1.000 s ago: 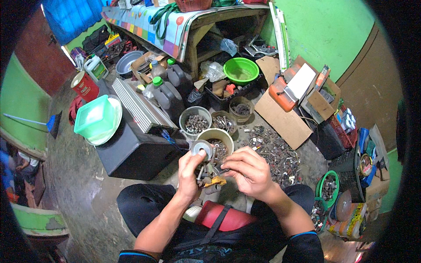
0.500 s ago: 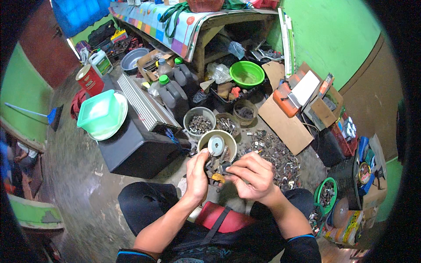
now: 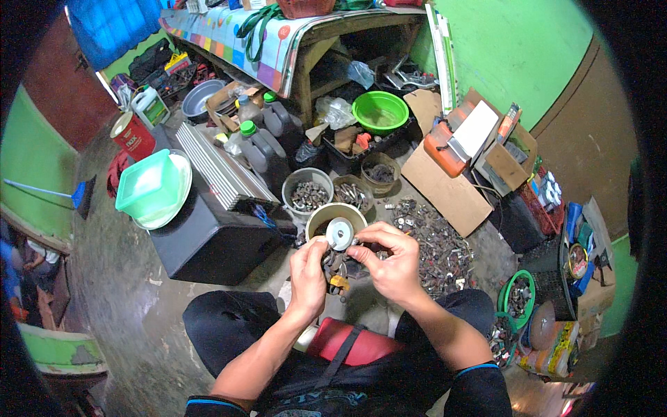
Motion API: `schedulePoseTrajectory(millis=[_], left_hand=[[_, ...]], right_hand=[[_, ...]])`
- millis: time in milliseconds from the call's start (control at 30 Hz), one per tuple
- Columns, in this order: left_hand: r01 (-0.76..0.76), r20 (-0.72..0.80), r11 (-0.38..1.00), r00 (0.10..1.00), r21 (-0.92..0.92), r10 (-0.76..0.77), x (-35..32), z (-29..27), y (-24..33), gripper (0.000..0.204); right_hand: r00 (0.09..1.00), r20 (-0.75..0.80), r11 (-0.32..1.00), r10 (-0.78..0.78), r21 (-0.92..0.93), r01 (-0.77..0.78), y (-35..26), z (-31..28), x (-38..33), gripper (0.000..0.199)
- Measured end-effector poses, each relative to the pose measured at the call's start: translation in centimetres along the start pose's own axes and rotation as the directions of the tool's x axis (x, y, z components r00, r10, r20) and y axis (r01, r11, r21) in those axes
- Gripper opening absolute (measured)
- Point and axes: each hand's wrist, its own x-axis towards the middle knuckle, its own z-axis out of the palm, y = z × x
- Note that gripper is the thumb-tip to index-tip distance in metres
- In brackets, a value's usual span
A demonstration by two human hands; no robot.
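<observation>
While the bare left hand (image 3: pixel 308 274) and the bare right hand (image 3: pixel 393 260) come together, a flat, pale-grey round disc with a centre hole (image 3: pixel 340 234), seemingly metal, sits between them, overlapping a beige round bucket (image 3: pixel 324 219) in this view. At the disc's seven o'clock, the left thumb lies by its edge, the fingers curled to grasp it along with a clump of small, dark-grey metal parts (image 3: pixel 335 263). That clump hangs at six o'clock, with a mustard-yellow piece (image 3: pixel 339 282) at its lower end. At four o'clock, the right thumb and forefinger close near the disc's rim; whether they pinch it or a small piece beside it, I cannot tell.

The disc should be stiff, fairly light and hard to break. Its smooth face may slip under a flat thumb, so the rim, pinched at nine and three o'clock, is probably the surest hold. The clump likely weighs more and could shed loose pieces; it seems to want a palm cupped underneath. Out at three o'clock, a spread heap of mixed metal bits (image 3: pixel 438 250) lies on the grey floor (image 3: pixel 139 278).
</observation>
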Motion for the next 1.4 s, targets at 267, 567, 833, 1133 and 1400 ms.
schedulePoseTrajectory(millis=[267, 567, 833, 1133, 1400], left_hand=[[0.095, -0.096, 0.984, 0.989, -0.148, -0.110, 0.8, -1.0, -0.6, 0.027], [-0.112, -0.107, 0.989, 0.987, 0.100, 0.123, 0.6, -1.3, 0.8, 0.022], [-0.214, -0.119, 0.937, 0.960, 0.275, 0.254, 0.6, -1.8, 0.6, 0.019], [-0.154, 0.015, 0.927, 0.987, 0.342, 0.158, 0.6, -1.5, 0.3, 0.032], [-0.110, 0.067, 0.949, 0.993, 0.295, 0.094, -0.1, -2.0, 0.1, 0.032]], right_hand=[[0.999, -0.020, 0.998, 0.033, -0.050, -0.034, -0.6, 2.5, 0.4, 0.014], [0.936, 0.034, 0.885, 0.349, 0.315, -0.342, 0.3, 3.8, -0.3, 0.013], [0.885, 0.307, 0.864, 0.349, 0.259, -0.431, -0.2, 1.0, 1.6, 0.021], [0.980, 0.159, 0.988, 0.119, -0.119, -0.101, -0.9, 0.3, 2.3, 0.013], [0.943, -0.124, 0.949, 0.307, 0.115, -0.294, -0.4, -1.2, 3.3, 0.012]])
